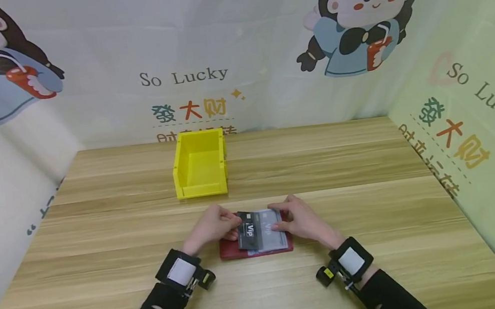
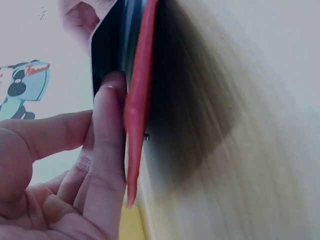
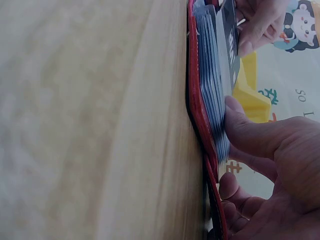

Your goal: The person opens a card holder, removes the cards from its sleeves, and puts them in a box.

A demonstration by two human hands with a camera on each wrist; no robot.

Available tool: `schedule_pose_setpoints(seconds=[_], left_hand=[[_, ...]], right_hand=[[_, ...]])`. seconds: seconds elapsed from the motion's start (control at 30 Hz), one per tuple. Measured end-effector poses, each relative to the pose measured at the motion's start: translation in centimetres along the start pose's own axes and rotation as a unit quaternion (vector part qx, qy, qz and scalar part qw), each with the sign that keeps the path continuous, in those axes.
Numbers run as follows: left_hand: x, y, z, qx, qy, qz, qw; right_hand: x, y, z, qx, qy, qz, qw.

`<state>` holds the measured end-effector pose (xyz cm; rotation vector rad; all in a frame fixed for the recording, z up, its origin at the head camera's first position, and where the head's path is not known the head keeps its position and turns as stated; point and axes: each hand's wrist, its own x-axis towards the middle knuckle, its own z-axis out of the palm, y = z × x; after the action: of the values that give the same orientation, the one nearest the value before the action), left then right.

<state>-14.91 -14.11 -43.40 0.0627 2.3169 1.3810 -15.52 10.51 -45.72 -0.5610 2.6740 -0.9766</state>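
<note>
Wooden table [image 1: 370,202] — left hand [image 1: 212,227] pinches a black card [image 1: 247,231]; right hand [image 1: 297,218] clamps the red card holder's [image 1: 257,250] clear sleeves [image 1: 271,230] — yellow bin [image 1: 201,164] behind.

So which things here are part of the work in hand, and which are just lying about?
In use:
red card holder with clear sleeves
black VIP card, pinched by left hand
right hand, holding the sleeves

Lying about:
yellow bin
wooden table
</note>
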Motion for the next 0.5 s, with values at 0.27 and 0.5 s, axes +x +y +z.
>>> schedule_pose_setpoints(seconds=[0.27, 0.5], left_hand=[[-0.7, -0.7, -1.6, -0.031, -0.018, -0.001, 0.9993], [-1.3, -0.4, -3.7, -0.06, -0.024, -0.014, 0.9978]], right_hand=[[0.2, -0.1, -0.2, 0.018, -0.01, 0.005, 1.0], [0.2, -0.2, -0.3, 0.023, -0.017, 0.008, 1.0]])
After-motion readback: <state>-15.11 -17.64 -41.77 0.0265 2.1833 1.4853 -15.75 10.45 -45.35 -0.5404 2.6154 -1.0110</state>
